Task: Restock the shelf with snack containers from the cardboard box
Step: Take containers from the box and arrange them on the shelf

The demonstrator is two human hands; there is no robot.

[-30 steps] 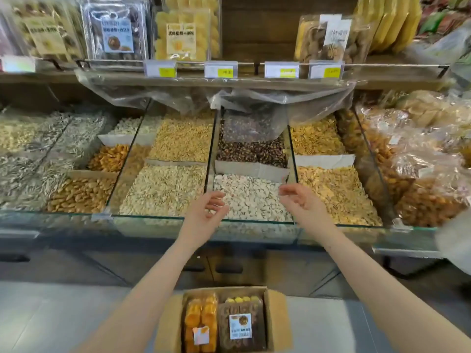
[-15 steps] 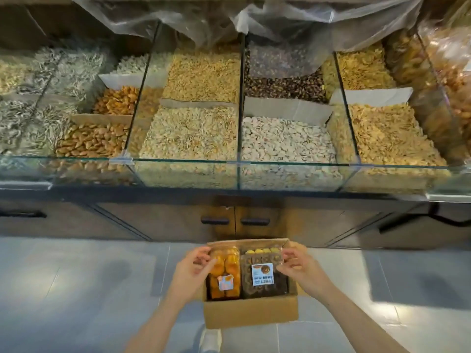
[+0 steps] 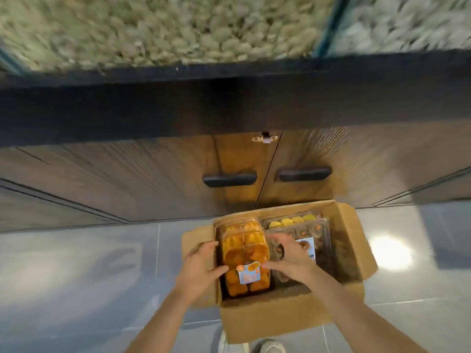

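Down on the floor: the cardboard box point(image 3: 280, 317) sits open on the grey tiles, just in front of the wooden cabinet doors point(image 3: 178, 179).
Inside the box: an orange-snack container point(image 3: 244, 253) stands in the left half, and a darker container with a round label point(image 3: 309, 247) lies right beside it, touching along the middle.
Left hand point(image 3: 201, 267): it's at the container's left side, fingers over the box wall and thumb pressing the clear front near the sticker.
Right hand point(image 3: 290, 258): it comes in from the other side, thumb against the container's right edge, fingers spread over the neighbouring pack.
Grip: both hands are grasping the orange-snack container between them, a two-sided hold; how firm it is cannot be told.
Step in hand: this looks like the pick-up, with the container clasped but not yet clear of the box.
Next move calls for: a straight lift so the pack doesn't snag the box wall or drag its neighbour, then a rise past the dark ledge overhead to reach the shelf, which is out of view here.
Overhead: the glass-fronted bins of seeds point(image 3: 178, 29) are blurred, so the camera seems to be moving fast.
Bottom edge: a light shoe point(image 3: 270, 347) peeks out beside the box.
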